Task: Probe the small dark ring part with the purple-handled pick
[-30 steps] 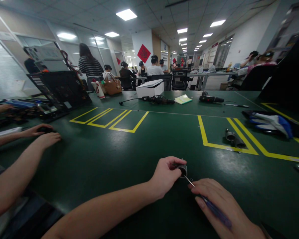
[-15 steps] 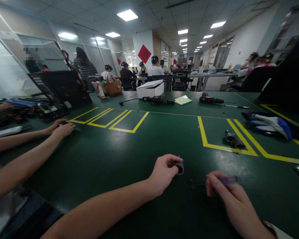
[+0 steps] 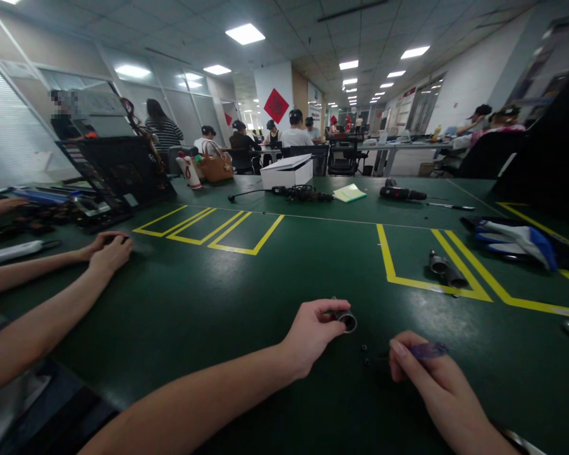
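Note:
My left hand (image 3: 315, 332) is closed around a short grey metal tube (image 3: 348, 320), thumb below and fingers on top. The tube's open end faces right and toward me. My right hand (image 3: 422, 366) is closed on a screwdriver (image 3: 430, 351) with a see-through purple handle. Its thin dark shaft points left and is hard to make out against the table. Two small dark nuts (image 3: 364, 347) lie between my hands, close to the shaft's end.
More metal tubes (image 3: 450, 273) lie in a yellow-taped area at right, near blue-white gloves (image 3: 516, 241). At the back are a power drill (image 3: 402, 191), a white box (image 3: 287, 172) and dark cables (image 3: 303, 192). A co-worker's hands (image 3: 109, 249) work at left.
My left hand has turned the tube so its opening shows more toward me. The right hand has shifted slightly left with the screwdriver. The co-worker's hands have moved a little left.

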The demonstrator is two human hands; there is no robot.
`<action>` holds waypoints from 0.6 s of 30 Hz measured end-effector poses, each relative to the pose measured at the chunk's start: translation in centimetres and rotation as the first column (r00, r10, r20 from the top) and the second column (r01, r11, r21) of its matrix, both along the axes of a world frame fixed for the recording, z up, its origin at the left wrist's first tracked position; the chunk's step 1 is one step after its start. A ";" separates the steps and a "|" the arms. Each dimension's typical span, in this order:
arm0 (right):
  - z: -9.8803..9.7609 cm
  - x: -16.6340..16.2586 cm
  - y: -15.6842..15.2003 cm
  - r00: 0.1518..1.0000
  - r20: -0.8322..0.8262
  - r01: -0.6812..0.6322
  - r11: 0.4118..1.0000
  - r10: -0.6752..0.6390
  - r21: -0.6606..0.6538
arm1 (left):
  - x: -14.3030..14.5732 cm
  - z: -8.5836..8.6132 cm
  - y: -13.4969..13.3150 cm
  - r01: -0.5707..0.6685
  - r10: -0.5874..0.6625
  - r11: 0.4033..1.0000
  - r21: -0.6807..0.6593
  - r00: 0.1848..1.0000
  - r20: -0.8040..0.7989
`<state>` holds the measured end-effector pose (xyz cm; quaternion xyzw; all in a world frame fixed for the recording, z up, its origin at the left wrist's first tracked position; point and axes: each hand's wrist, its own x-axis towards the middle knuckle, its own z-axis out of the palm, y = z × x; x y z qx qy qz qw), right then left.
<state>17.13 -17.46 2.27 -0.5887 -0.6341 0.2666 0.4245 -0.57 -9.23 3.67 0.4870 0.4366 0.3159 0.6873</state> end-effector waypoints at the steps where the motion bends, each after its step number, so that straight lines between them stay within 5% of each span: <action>1: -0.1 0.0 0.0 1.000 -0.003 -0.001 1.000 0.001 -0.002 | 0.0 0.0 0.0 -0.003 0.003 1.000 0.009 1.000 0.005; 10: -0.6 0.1 -0.4 0.996 -0.067 -0.040 0.988 0.051 0.152 | -0.2 -1.5 0.5 -0.004 0.002 0.993 0.114 1.000 0.023; 18: -1.0 -0.1 -0.7 0.972 0.169 -0.206 0.933 0.161 0.295 | 0.1 -1.5 0.1 -0.002 -0.002 0.983 0.183 1.000 0.023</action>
